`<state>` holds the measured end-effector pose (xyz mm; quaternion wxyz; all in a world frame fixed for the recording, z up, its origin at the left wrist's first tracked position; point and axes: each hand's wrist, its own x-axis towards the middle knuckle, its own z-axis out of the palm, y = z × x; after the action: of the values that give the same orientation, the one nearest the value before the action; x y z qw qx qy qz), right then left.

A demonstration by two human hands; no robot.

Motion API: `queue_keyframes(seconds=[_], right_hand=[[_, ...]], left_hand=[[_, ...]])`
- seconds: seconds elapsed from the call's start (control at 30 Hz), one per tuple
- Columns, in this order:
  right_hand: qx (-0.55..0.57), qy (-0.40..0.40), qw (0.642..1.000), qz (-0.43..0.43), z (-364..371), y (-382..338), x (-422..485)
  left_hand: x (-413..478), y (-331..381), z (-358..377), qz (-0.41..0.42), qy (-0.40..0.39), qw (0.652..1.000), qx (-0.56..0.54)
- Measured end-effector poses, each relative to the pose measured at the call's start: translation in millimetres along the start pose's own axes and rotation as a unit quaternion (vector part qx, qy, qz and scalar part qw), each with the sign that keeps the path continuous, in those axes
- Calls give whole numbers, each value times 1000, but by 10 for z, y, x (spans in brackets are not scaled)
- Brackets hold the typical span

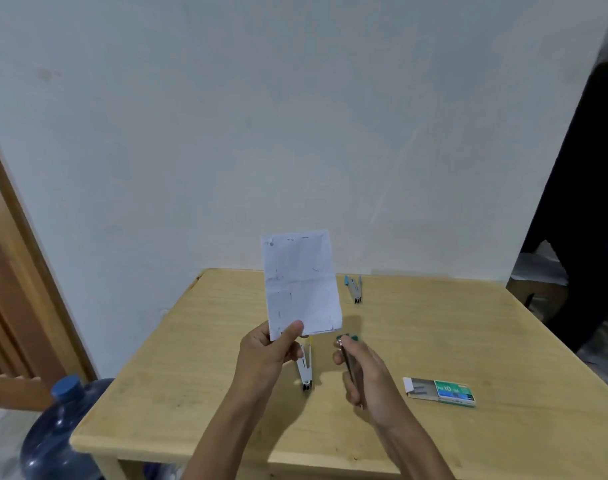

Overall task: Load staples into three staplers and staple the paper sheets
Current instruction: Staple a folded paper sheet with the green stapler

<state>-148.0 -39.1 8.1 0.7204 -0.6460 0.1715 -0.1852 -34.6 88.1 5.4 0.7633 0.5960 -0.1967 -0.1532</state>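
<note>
The left hand (264, 355) pinches the paper (300, 282) by its lower corner, thumb in front, with the sheets upright above the fingers. The right hand (364, 372) is curled round the green stapler (347, 341), its nose near the left thumb but clear of the paper. Stapling looks about to start, not done.

Below the left fingers lies a yellow stapler (305, 367), swung open; beyond the sheets is a blue stapler (355, 289), also open — loaded or not, I cannot tell. The staple box (441, 391) sits slid open, right of the right hand. Nothing seems to block the nose from the paper.

Pale wall (226, 133) — wooden table (468, 323)
</note>
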Motion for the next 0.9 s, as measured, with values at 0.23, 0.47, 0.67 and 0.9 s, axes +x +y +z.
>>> queue_keyframes(seconds=[0.23, 0.47, 0.67, 0.9], right_hand=[[27, -27, 999, -15, 118, 59, 3], [33, -13, 999, -13, 156, 89, 28], [33, 13, 998, -42, 117, 78, 63], [0, 5, 999, -47, 48, 50, 72]], left_hand=[[-88, -80, 177, 29, 36, 999, 23], [-123, -77, 261, 56, 50, 996, 44], [-148, -89, 273, 52, 30, 996, 62], [-129, -51, 237, 53, 37, 996, 68]])
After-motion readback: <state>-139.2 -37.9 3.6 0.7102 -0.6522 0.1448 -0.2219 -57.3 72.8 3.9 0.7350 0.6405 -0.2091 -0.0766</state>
